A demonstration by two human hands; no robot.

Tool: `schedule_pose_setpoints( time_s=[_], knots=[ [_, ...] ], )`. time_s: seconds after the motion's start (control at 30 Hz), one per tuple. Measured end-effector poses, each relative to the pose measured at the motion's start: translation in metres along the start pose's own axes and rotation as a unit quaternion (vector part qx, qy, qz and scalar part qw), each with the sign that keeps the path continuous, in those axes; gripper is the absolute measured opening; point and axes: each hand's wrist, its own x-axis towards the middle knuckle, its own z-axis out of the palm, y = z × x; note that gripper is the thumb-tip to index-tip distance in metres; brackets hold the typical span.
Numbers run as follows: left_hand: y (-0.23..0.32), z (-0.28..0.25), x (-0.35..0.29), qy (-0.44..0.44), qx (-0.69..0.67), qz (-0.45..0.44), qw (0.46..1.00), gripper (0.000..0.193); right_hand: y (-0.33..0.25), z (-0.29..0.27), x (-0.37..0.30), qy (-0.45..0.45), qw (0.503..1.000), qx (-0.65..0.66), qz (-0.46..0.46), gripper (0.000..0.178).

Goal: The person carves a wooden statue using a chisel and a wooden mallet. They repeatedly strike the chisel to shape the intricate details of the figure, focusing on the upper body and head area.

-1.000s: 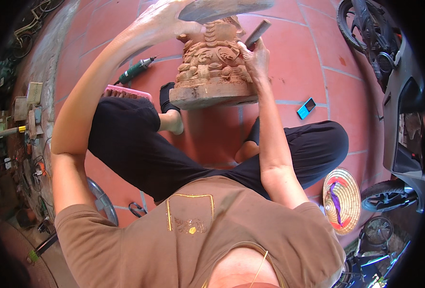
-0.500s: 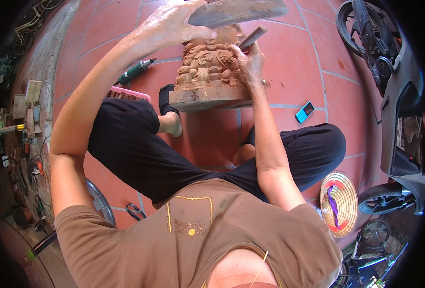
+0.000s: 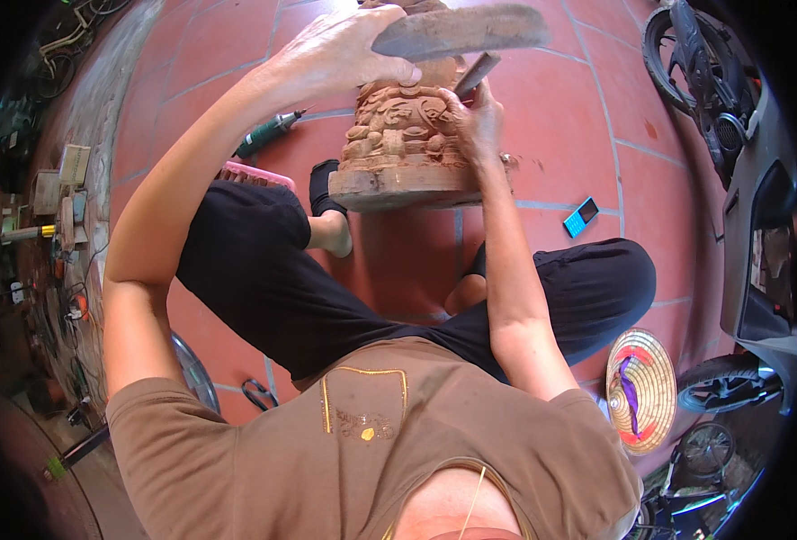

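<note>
A reddish-brown wood carving (image 3: pixel 400 135), with deep relief and a flat rough base, stands on the floor in front of my legs. My left hand (image 3: pixel 353 49) is closed at its upper left, the thumb pressed on the carved surface. From that grip a long grey-brown slab (image 3: pixel 466 31) runs to the right; whether it belongs to the carving, I cannot tell. My right hand (image 3: pixel 479 126) is wrapped around a chisel (image 3: pixel 478 76) at the carving's right side. The chisel's upper end sticks out above my fingers, while its working tip is hidden.
Left of the carving lie a green power tool (image 3: pixel 268 132) and a pink tray (image 3: pixel 259 173). A blue phone (image 3: pixel 582 217) rests on the red tiles at right, a woven hat (image 3: pixel 641 391) beside my knee. Motorbike parts (image 3: pixel 767 225) line the right edge; clutter fills the left.
The whole view has shifted slightly, so everything sits a little further right and lower. Both hands keep nearly the same places on the carving and the chisel.
</note>
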Motion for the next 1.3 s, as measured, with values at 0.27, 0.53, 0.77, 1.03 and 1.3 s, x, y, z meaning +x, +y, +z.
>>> schedule_pose_setpoints(
  time_s=[0.27,0.53,0.77,1.03,1.3],
  knots=[
    [0.0,-0.004,0.003,-0.111,0.043,-0.057,0.991,0.067,0.008,-0.002,0.001,-0.017,1.0,0.011,0.004,0.034],
    [-0.026,-0.017,-0.007,-0.034,0.056,-0.107,0.992,0.069,0.038,-0.018,0.006,0.012,0.989,0.089,0.115,0.032],
    [-0.064,-0.026,-0.033,-0.002,0.023,-0.162,0.987,0.062,0.036,-0.052,0.026,0.103,0.981,0.14,0.088,0.026],
    [-0.069,-0.039,-0.068,0.019,-0.149,-0.198,0.969,0.059,0.009,-0.01,0.018,-0.026,0.956,0.25,0.153,0.029],
    [-0.078,-0.038,-0.085,0.04,-0.148,-0.197,0.968,0.058,0.002,0.007,0.027,-0.069,0.948,0.267,0.161,0.034]
  ],
)
